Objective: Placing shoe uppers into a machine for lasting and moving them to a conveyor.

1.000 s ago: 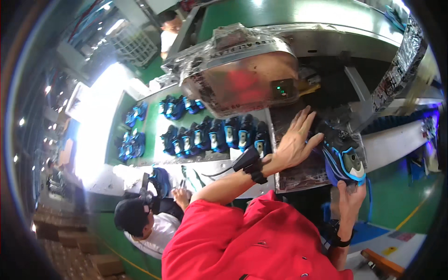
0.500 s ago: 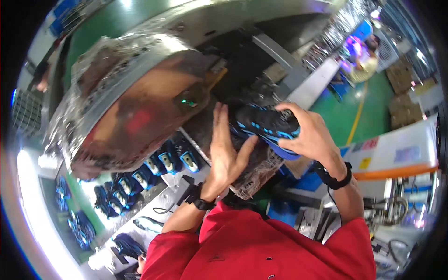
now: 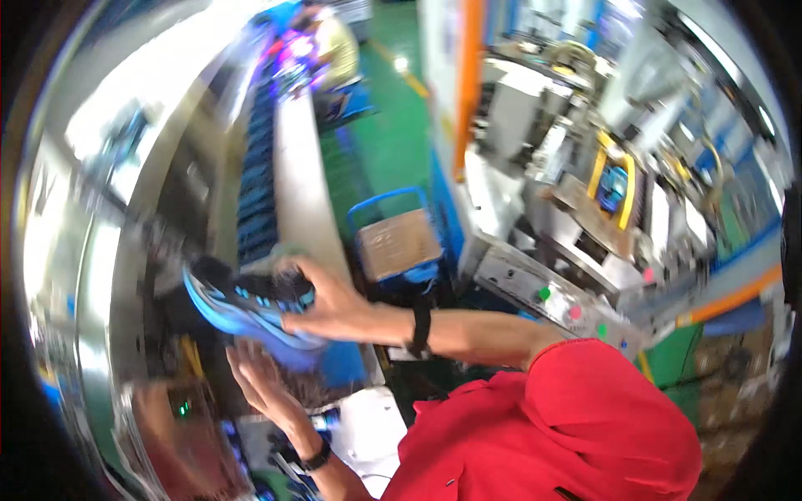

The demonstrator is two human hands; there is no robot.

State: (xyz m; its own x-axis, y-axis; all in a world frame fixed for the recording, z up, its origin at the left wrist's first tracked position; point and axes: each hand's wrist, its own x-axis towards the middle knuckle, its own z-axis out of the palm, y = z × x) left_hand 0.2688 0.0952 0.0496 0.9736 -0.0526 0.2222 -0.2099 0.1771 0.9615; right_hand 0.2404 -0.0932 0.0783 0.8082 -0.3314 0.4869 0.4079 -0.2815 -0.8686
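A black sneaker with light-blue trim and a pale blue sole [image 3: 251,313] is held by its heel end in my right hand [image 3: 332,307], whose thumb and fingers close round it. Its toe points left. Just below the sole, my left hand [image 3: 269,391] is open, fingers stretched out and holding nothing; whether its fingertips touch the shoe I cannot tell. Blue-purple material shows under the heel, blurred by motion. Each wrist wears a black band.
A long belt [image 3: 305,167] runs away from me beside a dark row of items. A blue cart with a carton [image 3: 401,244] stands right of it. Farther right is a machine with a yellow frame [image 3: 622,179]. A person [image 3: 336,54] sits at the far end.
My view has swung to the right, bringing the machine and cart into sight. The right hand still grips the sneaker; the left hand remains open below it.
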